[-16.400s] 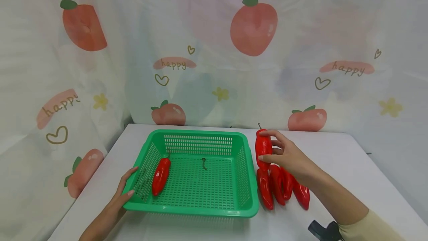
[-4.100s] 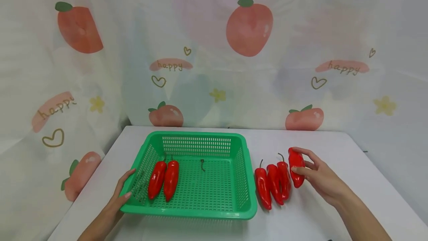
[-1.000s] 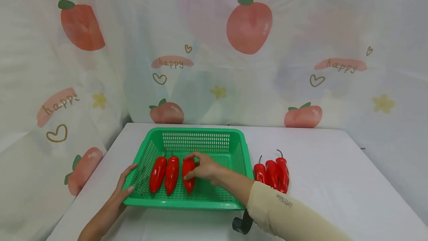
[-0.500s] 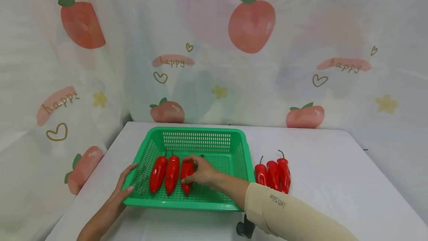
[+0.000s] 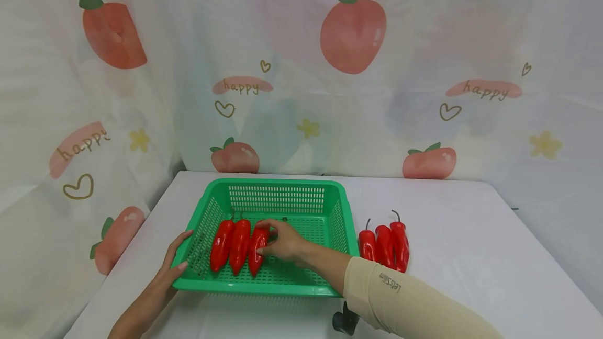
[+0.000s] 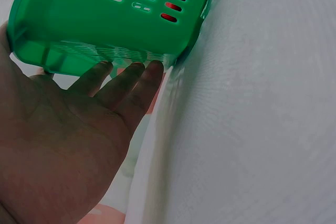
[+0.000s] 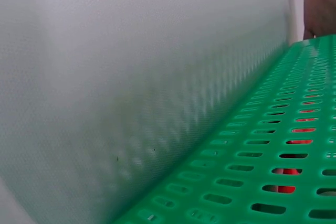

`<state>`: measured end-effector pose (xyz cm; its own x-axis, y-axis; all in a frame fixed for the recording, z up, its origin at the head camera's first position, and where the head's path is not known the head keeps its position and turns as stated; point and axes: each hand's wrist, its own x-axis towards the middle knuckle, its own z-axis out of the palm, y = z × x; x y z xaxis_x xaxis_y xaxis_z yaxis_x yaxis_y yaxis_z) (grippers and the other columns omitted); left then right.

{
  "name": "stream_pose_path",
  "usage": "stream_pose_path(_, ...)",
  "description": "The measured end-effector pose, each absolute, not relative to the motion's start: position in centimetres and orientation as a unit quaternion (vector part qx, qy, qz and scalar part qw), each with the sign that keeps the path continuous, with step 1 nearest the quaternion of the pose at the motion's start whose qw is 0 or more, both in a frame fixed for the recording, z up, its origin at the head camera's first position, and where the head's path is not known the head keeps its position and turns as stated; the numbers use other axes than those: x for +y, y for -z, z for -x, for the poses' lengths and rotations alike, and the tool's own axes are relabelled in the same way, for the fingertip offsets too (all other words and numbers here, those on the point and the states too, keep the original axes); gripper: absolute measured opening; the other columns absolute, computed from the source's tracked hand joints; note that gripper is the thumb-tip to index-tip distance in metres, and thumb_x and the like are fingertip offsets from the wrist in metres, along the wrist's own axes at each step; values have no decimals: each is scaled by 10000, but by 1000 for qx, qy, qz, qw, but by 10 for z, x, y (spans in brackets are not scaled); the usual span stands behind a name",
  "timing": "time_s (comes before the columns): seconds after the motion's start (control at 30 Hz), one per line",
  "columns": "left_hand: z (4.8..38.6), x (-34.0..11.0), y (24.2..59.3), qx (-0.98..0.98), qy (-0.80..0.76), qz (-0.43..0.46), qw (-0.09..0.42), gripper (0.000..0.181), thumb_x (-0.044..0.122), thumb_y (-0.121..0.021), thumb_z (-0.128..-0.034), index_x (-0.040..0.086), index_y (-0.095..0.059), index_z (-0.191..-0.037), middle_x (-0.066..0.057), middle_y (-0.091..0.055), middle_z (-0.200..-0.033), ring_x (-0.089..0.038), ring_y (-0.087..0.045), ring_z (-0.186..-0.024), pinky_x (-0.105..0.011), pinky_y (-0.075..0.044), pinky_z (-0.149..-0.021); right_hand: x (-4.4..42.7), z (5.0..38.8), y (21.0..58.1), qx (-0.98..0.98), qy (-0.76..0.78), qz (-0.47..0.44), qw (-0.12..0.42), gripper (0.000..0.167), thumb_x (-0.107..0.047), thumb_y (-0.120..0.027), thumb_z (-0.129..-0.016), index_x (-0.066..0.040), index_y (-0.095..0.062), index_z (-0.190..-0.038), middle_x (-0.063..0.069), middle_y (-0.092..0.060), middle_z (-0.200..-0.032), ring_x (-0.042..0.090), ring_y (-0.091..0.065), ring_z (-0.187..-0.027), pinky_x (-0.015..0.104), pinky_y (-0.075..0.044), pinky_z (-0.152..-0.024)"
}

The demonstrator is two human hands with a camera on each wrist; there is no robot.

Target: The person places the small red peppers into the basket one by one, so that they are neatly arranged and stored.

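Right hand (image 5: 284,242) pinches a long glossy red pepper (image 5: 256,263) inside the green plastic basket (image 5: 256,287).
Left hand (image 5: 165,272), its fingers almost straight, touches the basket's left side. Two similar peppers (image 5: 239,250) lie left of the pinched one; three others (image 5: 385,245) lie at right on the white table (image 5: 457,255).
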<state>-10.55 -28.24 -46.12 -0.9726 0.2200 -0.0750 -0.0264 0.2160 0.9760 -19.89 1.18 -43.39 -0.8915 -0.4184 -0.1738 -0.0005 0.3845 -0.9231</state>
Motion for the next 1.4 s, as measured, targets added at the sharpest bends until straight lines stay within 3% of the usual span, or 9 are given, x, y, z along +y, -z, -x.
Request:
stream_pose_path(0.37,105,-281,460,775,-621,-67,94,574,349,-350,-1120,342,-105,-1639,-134,7,-1672,-478,-168,-1461,-700,-283,-1081,11,203,440,806,548,115,189,584,91,-763,-863,-138,-624,-1382,138,-570,-1216,262,-609,-955,361,-549,-767)
stream_pose_path(0.63,108,-281,462,776,-620,-74,92,572,350,-349,-1116,351,-107,-1635,-139,15,-1675,-493,-165,-1460,-699,-314,-1062,14,200,429,807,557,86,178,565,99,-779,-833,-160,-671,-1323,147,-586,-1243,345,-555,-1132,450,-544,-815)
stream_pose_path(1.07,106,-282,461,773,-622,-78,96,571,342,-340,-1122,347,-91,-1636,-128,17,-1674,-479,-144,-1472,-703,-282,-1077,18,199,418,803,562,60,189,500,11,-807,-854,-155,-676,-1306,170,-586,-1238,330,-563,-1075,472,-508,-836)
stream_pose_path(1.27,107,-282,460,779,-617,-73,91,580,343,-356,-1110,346,-104,-1633,-141,19,-1666,-500,-192,-1437,-613,-396,-1023,20,202,410,776,601,45,187,515,-21,-786,-880,-147,-640,-1358,206,-532,-1364,362,-512,-1219,587,-456,-954)
stream_pose_path(1.4,107,-282,460,779,-617,-71,91,582,342,-360,-1107,339,-110,-1633,-151,21,-1666,-514,-197,-1432,-590,-417,-1006,24,204,401,752,633,42,180,518,-25,-780,-889,-139,-633,-1374,211,-531,-1401,354,-523,-1244,602,-424,-1010)
